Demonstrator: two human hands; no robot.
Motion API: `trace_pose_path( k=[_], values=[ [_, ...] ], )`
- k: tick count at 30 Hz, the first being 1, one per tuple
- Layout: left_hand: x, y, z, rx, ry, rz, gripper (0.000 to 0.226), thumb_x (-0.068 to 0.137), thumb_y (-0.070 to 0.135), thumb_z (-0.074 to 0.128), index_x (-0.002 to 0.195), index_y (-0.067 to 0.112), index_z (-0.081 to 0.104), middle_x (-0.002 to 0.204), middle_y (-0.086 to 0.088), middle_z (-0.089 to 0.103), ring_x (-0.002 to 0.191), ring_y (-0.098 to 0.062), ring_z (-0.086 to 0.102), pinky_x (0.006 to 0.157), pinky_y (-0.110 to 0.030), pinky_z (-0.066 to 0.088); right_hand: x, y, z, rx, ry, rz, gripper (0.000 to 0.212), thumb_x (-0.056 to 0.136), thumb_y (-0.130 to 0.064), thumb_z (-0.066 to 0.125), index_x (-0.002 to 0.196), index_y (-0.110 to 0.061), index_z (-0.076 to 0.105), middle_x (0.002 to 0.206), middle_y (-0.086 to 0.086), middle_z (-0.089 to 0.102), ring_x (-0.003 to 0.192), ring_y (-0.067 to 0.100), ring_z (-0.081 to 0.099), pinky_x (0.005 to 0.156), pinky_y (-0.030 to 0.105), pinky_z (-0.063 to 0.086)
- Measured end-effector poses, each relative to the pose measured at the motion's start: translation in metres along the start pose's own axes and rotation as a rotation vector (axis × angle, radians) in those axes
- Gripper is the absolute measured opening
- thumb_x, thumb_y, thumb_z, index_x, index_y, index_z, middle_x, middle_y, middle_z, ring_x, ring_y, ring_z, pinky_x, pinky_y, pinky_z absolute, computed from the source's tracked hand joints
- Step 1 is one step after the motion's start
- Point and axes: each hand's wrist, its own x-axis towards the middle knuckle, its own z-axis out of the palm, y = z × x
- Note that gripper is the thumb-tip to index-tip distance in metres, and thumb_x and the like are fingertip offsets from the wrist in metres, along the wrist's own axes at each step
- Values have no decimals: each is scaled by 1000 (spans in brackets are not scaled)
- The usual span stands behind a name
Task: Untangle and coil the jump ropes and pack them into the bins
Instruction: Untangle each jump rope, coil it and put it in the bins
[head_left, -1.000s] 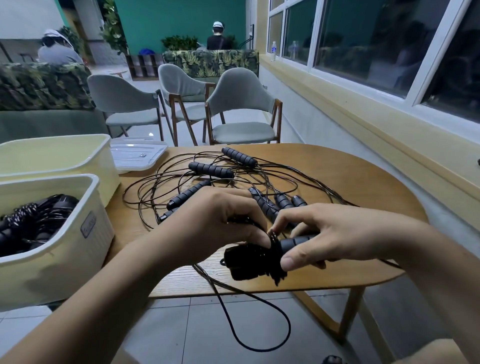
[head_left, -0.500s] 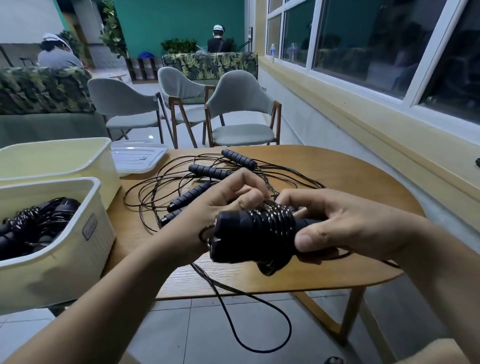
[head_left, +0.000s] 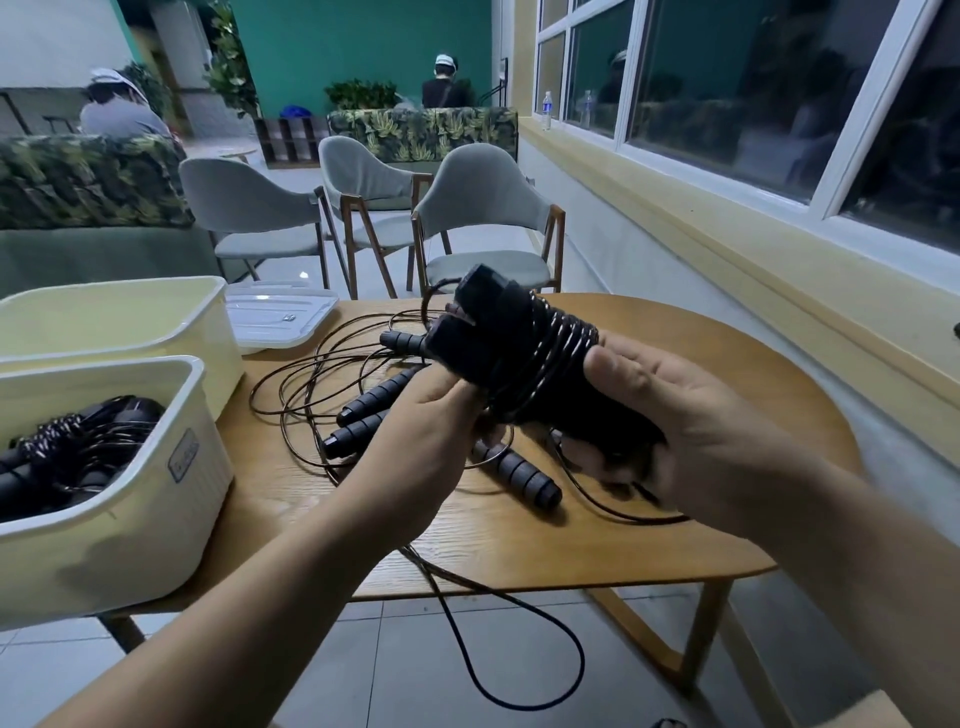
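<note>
At the centre of the frame both hands hold up a coiled jump rope (head_left: 524, 358), its two black handles side by side with the cord wound tightly round them. The right hand (head_left: 691, 436) cups the lower right end of the bundle, fingers curled under it and thumb laid along the top. The left hand (head_left: 431, 431) pinches the bundle from below at its left side; how many fingers actually press on it is hard to judge, since the bundle hides the tips.

Behind and below the bundle, more tangled ropes (head_left: 363, 405) lie on the round wooden table (head_left: 649, 530), several ribbed black handles among loose loops of dark cord. One cord runs off the near edge of the table and hangs in a loop toward the tiled floor.

At the lower left of the frame stands a cream bin (head_left: 119, 535) with coiled ropes already inside it. A second cream bin (head_left: 130, 322) sits just behind it, and a clear lid (head_left: 280, 317) lies on the table just right of that one.
</note>
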Motion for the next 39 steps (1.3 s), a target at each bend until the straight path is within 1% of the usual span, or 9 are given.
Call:
trace_pose_path(
  k=[4, 10, 14, 17, 21, 27, 30, 34, 39],
  values=[
    [3, 1, -2, -23, 34, 41, 34, 110, 27, 49, 110, -4, 62, 86, -11, 53, 79, -22, 44, 70, -39, 33, 4, 0, 5, 30, 123, 7, 66, 101, -47, 63, 143, 2, 49, 110, 23, 74, 70, 19, 57, 54, 26, 41],
    [6, 5, -5, -13, 88, -32, 33, 99, 22, 53, 116, 26, 80, 112, -1, 78, 103, -21, 63, 81, -38, 41, 15, 13, 15, -55, 314, 9, 41, 91, -49, 73, 119, -21, 61, 103, 24, 75, 75, 26, 59, 60, 35, 42],
    [9, 8, -13, -21, 101, -109, 40, 90, 25, 54, 121, 11, 75, 125, -14, 74, 127, -35, 63, 92, -42, 45, 15, 20, 27, -316, 404, -47, 48, 84, -59, 73, 124, -38, 55, 102, -3, 80, 82, 13, 73, 69, 25, 54],
    [7, 13, -15, -28, 59, -133, 34, 96, 36, 63, 121, 19, 79, 127, -6, 76, 125, -24, 66, 96, -40, 45, 17, 26, 30, -476, 477, -113, 46, 87, -61, 73, 123, -41, 52, 103, -10, 78, 93, 4, 75, 78, 24, 59],
    [4, 18, -14, 12, 111, -126, 49, 89, 57, 73, 120, 20, 80, 122, -3, 79, 121, -18, 70, 109, -45, 47, 20, 34, 46, -630, 481, -209, 45, 91, -56, 75, 123, -37, 49, 107, -15, 74, 99, -2, 72, 75, 15, 56],
    [-5, 46, -26, 74, 207, -108, 45, 92, 53, 74, 113, 14, 80, 111, -16, 79, 115, -41, 72, 111, -62, 50, 34, 38, 70, -723, 464, -314, 53, 94, -64, 72, 130, -36, 44, 113, -12, 69, 102, 9, 72, 79, 40, 64],
    [-11, 60, -52, 98, 223, -101, 42, 95, 48, 69, 114, 11, 78, 111, -14, 80, 111, -35, 75, 95, -44, 63, 42, 32, 87, -716, 403, -364, 50, 96, -60, 73, 130, -37, 44, 112, -14, 69, 101, 7, 72, 78, 38, 62],
    [-30, 76, -96, 184, 207, -107, 48, 98, 51, 68, 123, 11, 76, 122, -13, 77, 121, -29, 71, 115, -52, 46, 58, 27, 115, -701, 299, -362, 48, 94, -63, 69, 129, -40, 46, 112, -17, 69, 100, 1, 72, 80, 32, 62],
    [-59, 97, -148, 212, 286, -113, 45, 100, 40, 61, 132, 9, 68, 125, -12, 76, 123, -27, 71, 110, -43, 49, 94, 25, 152, -696, 117, -343, 36, 99, -58, 67, 123, -36, 51, 103, -15, 71, 90, 7, 75, 74, 42, 65]
  ],
)
